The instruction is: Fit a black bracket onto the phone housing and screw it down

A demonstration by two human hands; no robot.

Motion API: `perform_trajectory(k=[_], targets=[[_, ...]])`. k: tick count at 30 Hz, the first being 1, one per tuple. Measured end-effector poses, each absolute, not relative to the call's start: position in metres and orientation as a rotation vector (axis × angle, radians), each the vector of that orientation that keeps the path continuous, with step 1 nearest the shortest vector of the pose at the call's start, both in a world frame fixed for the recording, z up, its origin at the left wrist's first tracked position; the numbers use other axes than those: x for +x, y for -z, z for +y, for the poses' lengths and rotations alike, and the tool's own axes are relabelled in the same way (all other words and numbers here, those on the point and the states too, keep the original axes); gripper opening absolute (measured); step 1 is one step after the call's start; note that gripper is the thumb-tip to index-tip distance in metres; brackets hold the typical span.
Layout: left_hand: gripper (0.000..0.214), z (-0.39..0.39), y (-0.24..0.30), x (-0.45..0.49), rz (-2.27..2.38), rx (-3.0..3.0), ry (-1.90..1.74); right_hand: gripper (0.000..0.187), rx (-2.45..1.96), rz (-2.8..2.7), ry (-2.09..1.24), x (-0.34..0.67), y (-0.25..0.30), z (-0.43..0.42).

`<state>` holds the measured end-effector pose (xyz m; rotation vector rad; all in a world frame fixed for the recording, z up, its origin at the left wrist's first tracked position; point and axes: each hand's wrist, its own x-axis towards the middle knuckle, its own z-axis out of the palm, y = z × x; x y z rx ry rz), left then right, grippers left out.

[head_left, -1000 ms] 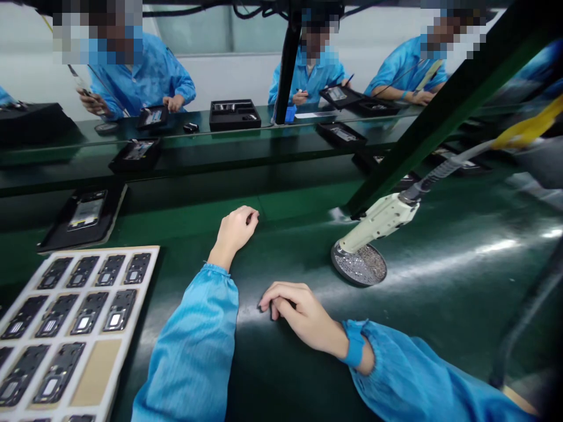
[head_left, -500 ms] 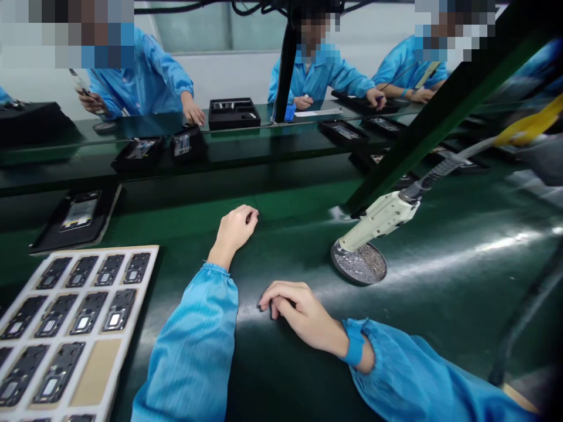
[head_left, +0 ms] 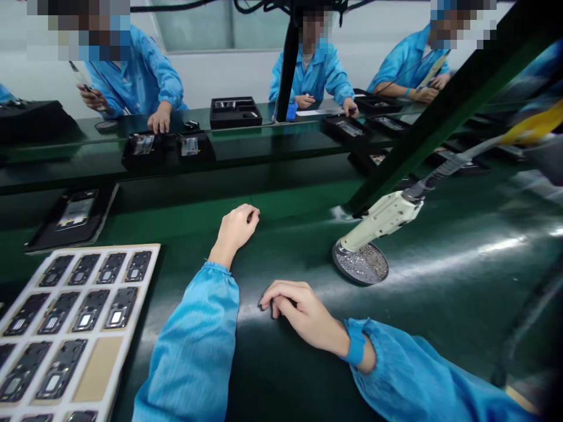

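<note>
My left hand rests on the dark green bench top in a loose fist, and nothing shows in it. Nearer to me, my right hand lies on the bench, fingers curled under and together, with nothing visible in them. A blue band circles the right wrist. To the right of both hands, a pale electric screwdriver stands tilted with its tip end in a round dish of small screws. At the left lies a white foam tray of black phone parts, with a bare tan slot.
A black tray with a phone part lies beyond the foam tray. A green slanted post rises behind the screwdriver. Across the raised shelf, several co-workers in blue sit among black trays.
My hands have stayed in place. Across the bench, the left co-worker's hand has moved onto a black tray, and the middle co-worker's hand has come down to a tray nearer the middle.
</note>
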<state>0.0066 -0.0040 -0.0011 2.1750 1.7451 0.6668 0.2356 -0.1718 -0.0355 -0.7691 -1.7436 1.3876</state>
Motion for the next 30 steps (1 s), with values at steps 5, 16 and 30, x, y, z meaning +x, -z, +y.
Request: perform_trajectory(k=[5, 16, 30], targets=[[0.029, -0.0041, 0.0018, 0.0068, 1.744, 2.174, -0.671, 0.037, -0.772, -1.742, -1.396, 0.2359, 0.0359, -0.172], [0.028, -0.0055, 0.0011, 0.0072, 1.742, 2.179, -0.665, 0.035, -0.78, -1.741, -1.389, 0.2351, 0.0359, -0.172], [0.028, -0.0051, 0.0008, 0.0072, 1.747, 2.174, -0.661, 0.031, -0.789, -1.749, -1.379, 0.235, 0.0345, -0.1717]])
